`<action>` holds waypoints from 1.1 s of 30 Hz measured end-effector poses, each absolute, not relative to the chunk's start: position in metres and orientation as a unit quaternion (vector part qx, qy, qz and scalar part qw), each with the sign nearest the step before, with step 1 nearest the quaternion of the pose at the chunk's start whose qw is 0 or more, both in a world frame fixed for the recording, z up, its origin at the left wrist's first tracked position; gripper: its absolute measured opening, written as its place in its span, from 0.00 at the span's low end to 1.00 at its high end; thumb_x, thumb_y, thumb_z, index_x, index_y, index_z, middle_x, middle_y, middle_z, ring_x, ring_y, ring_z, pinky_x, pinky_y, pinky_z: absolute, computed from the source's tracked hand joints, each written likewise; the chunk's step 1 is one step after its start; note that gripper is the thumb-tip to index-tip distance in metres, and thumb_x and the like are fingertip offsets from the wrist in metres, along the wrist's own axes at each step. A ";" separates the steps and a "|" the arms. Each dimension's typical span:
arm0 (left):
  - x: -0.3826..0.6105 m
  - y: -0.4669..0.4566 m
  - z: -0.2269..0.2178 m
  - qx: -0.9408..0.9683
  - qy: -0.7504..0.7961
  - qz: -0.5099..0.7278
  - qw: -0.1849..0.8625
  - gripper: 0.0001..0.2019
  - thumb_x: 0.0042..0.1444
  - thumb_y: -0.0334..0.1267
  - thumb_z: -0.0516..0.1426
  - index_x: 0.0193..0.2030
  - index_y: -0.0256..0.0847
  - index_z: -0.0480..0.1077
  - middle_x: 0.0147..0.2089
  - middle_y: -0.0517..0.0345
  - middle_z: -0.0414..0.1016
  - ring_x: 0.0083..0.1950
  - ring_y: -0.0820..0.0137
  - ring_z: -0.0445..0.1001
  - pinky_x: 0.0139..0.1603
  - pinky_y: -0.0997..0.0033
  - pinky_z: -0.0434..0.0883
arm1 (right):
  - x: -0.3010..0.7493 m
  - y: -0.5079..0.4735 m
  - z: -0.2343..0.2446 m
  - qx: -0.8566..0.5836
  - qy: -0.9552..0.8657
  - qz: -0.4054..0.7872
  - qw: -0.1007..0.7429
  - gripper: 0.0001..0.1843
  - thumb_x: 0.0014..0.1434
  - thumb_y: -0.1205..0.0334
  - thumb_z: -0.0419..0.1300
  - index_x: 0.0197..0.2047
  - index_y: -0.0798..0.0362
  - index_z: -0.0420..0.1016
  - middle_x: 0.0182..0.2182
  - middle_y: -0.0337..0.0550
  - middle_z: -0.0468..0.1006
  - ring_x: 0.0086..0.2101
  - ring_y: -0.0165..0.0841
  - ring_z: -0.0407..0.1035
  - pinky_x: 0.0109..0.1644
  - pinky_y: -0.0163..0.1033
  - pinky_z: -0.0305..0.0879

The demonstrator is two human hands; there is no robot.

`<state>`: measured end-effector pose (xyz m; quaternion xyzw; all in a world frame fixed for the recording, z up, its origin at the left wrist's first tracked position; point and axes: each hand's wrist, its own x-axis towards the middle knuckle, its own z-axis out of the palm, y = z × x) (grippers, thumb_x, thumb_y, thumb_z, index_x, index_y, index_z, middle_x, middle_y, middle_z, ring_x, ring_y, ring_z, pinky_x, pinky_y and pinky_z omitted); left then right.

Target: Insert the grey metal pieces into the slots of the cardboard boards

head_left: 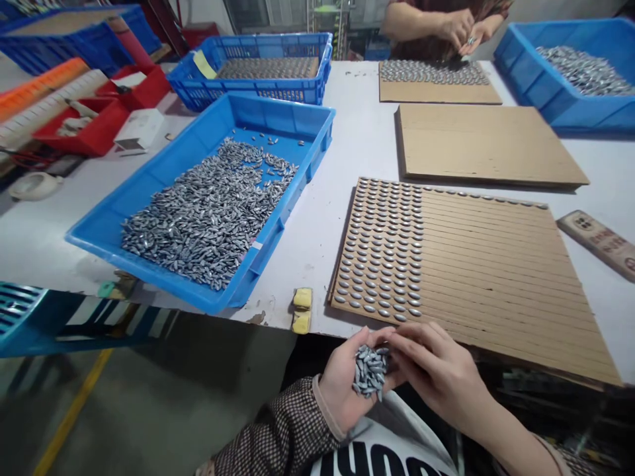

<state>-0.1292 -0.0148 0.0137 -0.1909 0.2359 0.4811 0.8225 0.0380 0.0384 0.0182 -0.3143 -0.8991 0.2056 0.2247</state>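
Observation:
My left hand [344, 383] is cupped palm up, holding a heap of small grey spindle-shaped metal pieces [370, 371]. Over its fingertips, my right hand [436, 370] has thumb and fingers pinched together; whatever lies between them is hidden. Both hands are just off the table's front edge, before a cardboard sheet [496, 277] scored with parallel lines. Rows of the same pieces lie on the sheet's left part, with a single line along its far edge. To the left, a blue tray [310, 155] contains a large loose pile of these pieces.
Behind the sheet lies a stack of plain cardboard [486, 142]. A wooden bar [600, 241] rests at right, and yellow blocks [302, 309] sit at the table edge. Across the table, another person's hands [459, 33] work above a filled sheet, beside a blue bin [550, 99].

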 end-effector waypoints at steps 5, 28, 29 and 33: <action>-0.123 -0.015 0.013 -0.221 0.299 0.449 0.812 0.16 0.61 0.41 0.54 0.48 0.32 0.73 0.40 0.53 0.76 0.38 0.70 0.74 0.46 0.65 0.69 | 0.036 0.030 0.023 -0.252 -0.937 0.186 0.154 0.20 0.62 0.73 0.51 0.56 0.53 0.70 0.44 0.50 0.76 0.38 0.35 0.68 0.40 0.43 0.72; -0.122 -0.014 0.004 -0.190 0.302 0.419 0.835 0.23 0.59 0.44 0.55 0.54 0.25 0.68 0.56 0.34 0.72 0.51 0.53 0.75 0.59 0.54 0.65 | 0.065 0.054 0.002 -0.362 -0.859 0.215 0.292 0.15 0.61 0.73 0.55 0.48 0.49 0.72 0.40 0.47 0.76 0.41 0.35 0.72 0.43 0.39 0.72; -0.122 -0.015 0.003 -0.192 0.304 0.420 0.833 0.24 0.59 0.44 0.55 0.54 0.25 0.68 0.56 0.34 0.72 0.52 0.53 0.75 0.59 0.54 0.64 | 0.064 0.055 0.001 -0.359 -0.864 0.205 0.288 0.15 0.61 0.73 0.55 0.49 0.49 0.72 0.40 0.47 0.76 0.40 0.35 0.72 0.42 0.40 0.71; -0.122 -0.015 0.004 -0.192 0.312 0.421 0.829 0.24 0.59 0.45 0.54 0.55 0.25 0.68 0.55 0.34 0.72 0.52 0.53 0.75 0.60 0.53 0.64 | 0.066 0.059 0.000 -0.355 -0.880 0.175 0.263 0.14 0.61 0.73 0.56 0.47 0.50 0.74 0.40 0.47 0.77 0.37 0.34 0.70 0.39 0.41 0.70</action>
